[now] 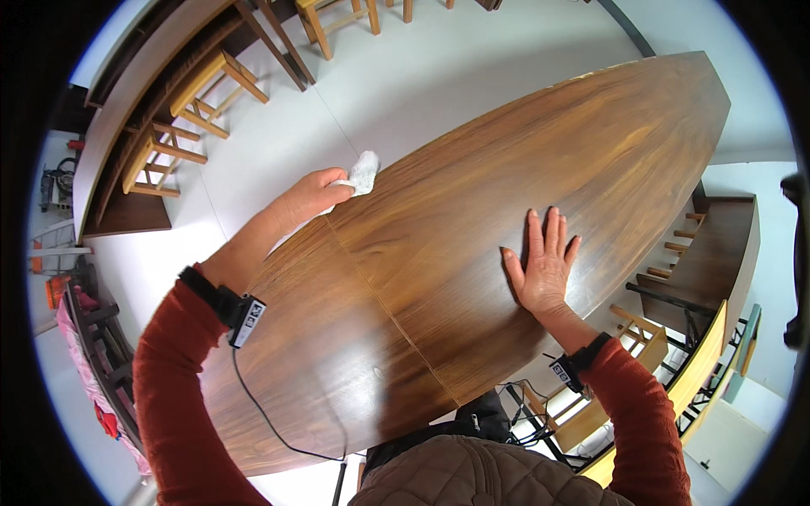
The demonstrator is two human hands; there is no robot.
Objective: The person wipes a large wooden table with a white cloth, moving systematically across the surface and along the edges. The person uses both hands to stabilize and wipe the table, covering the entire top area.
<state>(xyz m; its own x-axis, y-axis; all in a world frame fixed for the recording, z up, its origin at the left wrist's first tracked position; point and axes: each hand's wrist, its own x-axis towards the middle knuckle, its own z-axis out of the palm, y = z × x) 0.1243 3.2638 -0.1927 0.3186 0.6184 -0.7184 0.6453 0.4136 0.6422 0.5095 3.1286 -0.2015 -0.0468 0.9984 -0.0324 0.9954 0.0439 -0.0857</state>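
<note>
A long brown wood-grain table (472, 244) spreads out below me, with a seam across it. At its far edge, left of the middle, my left hand (319, 192) is closed around a white cloth (364, 173). Part of the cloth sticks out past my fingers and rests against the edge. My right hand (546, 266) lies flat on the tabletop right of the seam, fingers spread, holding nothing. Both wrists wear black straps with small devices, and a thin black cable (270, 422) hangs from the left one.
Wooden stools (221, 84) stand by a dark brown table (126, 221) at the far left. On the right are another dark table (717, 253), a light wooden stool (582, 422) and a yellow-edged board (704, 358). A black frame with pink fabric (84, 354) is at the left.
</note>
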